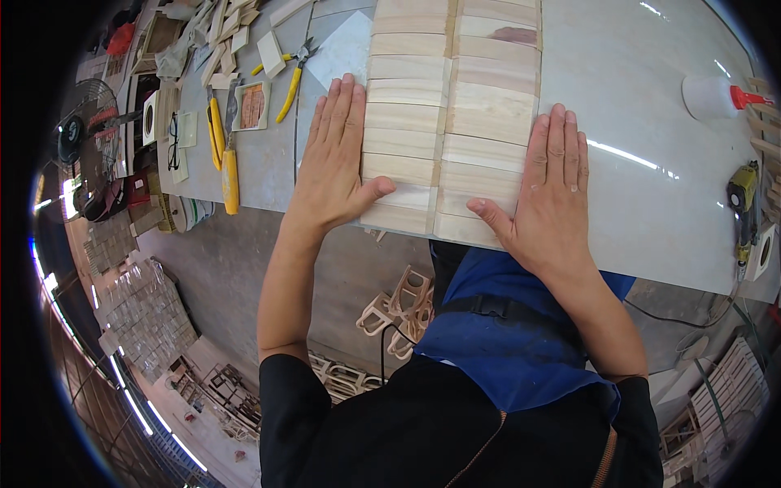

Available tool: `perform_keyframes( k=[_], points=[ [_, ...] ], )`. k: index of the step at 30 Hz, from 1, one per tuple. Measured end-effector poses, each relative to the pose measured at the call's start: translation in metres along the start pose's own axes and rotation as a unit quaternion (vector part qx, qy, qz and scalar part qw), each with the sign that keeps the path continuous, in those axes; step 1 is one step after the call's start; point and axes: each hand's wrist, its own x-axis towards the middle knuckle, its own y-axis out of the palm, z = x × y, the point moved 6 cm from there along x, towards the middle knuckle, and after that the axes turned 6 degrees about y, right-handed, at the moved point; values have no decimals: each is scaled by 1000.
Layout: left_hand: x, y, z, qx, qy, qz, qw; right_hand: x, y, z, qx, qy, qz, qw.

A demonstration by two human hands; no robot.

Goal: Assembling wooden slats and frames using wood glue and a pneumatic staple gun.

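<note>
Two side-by-side columns of pale wooden slats (403,115) run away from me across the worktable (643,220), their near ends at its front edge. A narrow seam (443,122) separates the columns. My left hand (335,159) lies flat along the outer left side, fingers stretched forward and thumb resting over a slat. Along the outer right side my right hand (553,187) is flat too, its thumb reaching onto the slats. Neither hand grips anything. One slat far up the right column has a dark brown patch.
Yellow-handled cutters (298,77), yellow-handled pliers (215,130), a yellow-handled tool (230,179) and loose wood pieces (272,55) lie on the left. At the right are a white bottle with a red cap (712,98) and a yellow-and-black power tool (742,195). Wooden frames (403,305) stand below the table.
</note>
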Motion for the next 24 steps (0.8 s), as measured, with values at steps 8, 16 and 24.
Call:
perform_keyframes(
  k=[8,16,24],
  points=[
    [2,0,0,7,-1,0,1000,2,-1,2,4,10,-1,1000],
    [3,-3,-1,15,4,-16,1000,20,3,62,67,-91,27,993],
    [3,-4,-3,-13,8,-25,1000,39,32,86,105,-150,71,980]
  ],
)
